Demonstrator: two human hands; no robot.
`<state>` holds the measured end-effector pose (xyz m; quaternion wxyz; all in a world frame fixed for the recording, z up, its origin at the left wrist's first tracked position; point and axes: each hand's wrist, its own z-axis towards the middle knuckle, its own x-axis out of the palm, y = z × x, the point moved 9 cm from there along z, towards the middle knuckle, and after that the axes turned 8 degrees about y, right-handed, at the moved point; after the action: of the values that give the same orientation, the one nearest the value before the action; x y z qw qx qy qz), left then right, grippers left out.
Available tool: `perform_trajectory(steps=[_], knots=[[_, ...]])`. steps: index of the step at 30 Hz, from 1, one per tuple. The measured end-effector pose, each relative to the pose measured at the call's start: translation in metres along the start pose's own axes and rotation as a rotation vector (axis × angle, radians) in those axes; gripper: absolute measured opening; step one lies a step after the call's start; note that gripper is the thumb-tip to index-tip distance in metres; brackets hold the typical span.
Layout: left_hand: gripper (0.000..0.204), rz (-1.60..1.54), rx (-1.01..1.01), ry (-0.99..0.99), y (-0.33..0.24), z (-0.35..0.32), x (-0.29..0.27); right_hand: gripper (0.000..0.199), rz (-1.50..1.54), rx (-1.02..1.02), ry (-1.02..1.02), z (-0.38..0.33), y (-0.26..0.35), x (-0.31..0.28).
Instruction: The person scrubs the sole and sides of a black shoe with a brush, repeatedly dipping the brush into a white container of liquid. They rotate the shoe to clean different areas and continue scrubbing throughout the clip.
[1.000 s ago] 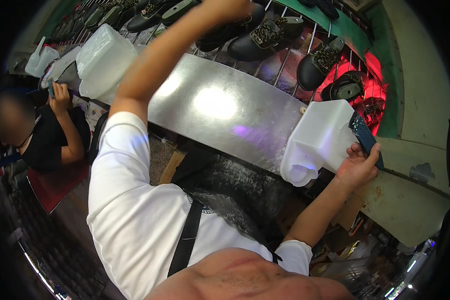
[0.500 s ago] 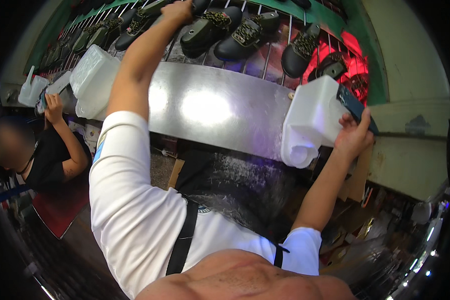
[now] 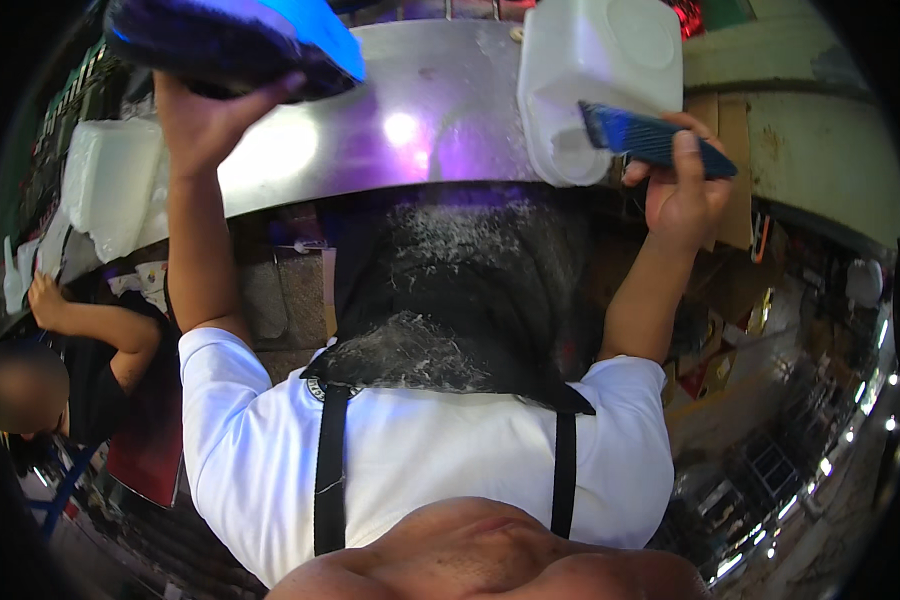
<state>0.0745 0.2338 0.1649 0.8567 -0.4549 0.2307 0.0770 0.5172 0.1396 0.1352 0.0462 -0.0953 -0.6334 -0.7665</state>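
Note:
My left hand [image 3: 202,120] is raised at the upper left and closed around a dark shoe [image 3: 205,45]. Bright blue light falls on the top of that shoe, and the frame edge cuts part of it off. At the right, my right hand [image 3: 685,195] grips a blue, ridged-handled brush [image 3: 660,140] with a dark end pointing left. The brush is just in front of a white plastic container [image 3: 605,60] with a round opening at its near end. Shoe and brush are well apart.
A shiny metal ledge [image 3: 440,90] runs across in front of me. On its left side stands a translucent white container [image 3: 115,185]. A co-worker's hand [image 3: 48,300] is at the far left. Cardboard [image 3: 735,180] stands beneath the ledge on the right.
My left hand has come back from the rack of shoes, now with a shoe in it. The brush in my right hand has moved left and lower, across the white container.

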Motion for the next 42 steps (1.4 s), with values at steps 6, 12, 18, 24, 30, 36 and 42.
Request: perform_trajectory(steps=[6, 12, 18, 24, 30, 36, 42], knots=[[0.078, -0.039, 0.119, 0.166, -0.005, -0.023, 0.083, 0.027, -0.442, 0.324, -0.063, -0.048, -0.050, -0.025], [0.125, -0.378, 0.254, 0.193, -0.074, 0.012, 0.067, 0.025, -0.552, 0.317, -0.030, -0.043, -0.054, -0.020], [0.092, -0.090, -0.076, 0.376, 0.003, 0.019, 0.080, 0.023, -0.648, 0.084, 0.443, -0.021, -0.054, -0.006], [0.080, 0.110, -0.016, 0.385, -0.004, 0.009, 0.079, 0.022, 0.034, 0.596, 0.069, -0.037, -0.098, -0.044], [0.066, -0.129, 0.047, 0.230, 0.001, -0.070, 0.096, 0.023, 0.171, 0.383, -0.390, -0.092, -0.100, -0.080], [0.070, -0.033, 0.047, 0.195, 0.001, -0.134, 0.092, 0.026, 0.668, 0.627, -0.204, -0.155, -0.166, 0.047], [0.044, 0.307, 0.561, 0.149, -0.030, -0.156, 0.112, 0.034, 1.196, 0.505, -0.096, -0.091, -0.189, 0.147]])
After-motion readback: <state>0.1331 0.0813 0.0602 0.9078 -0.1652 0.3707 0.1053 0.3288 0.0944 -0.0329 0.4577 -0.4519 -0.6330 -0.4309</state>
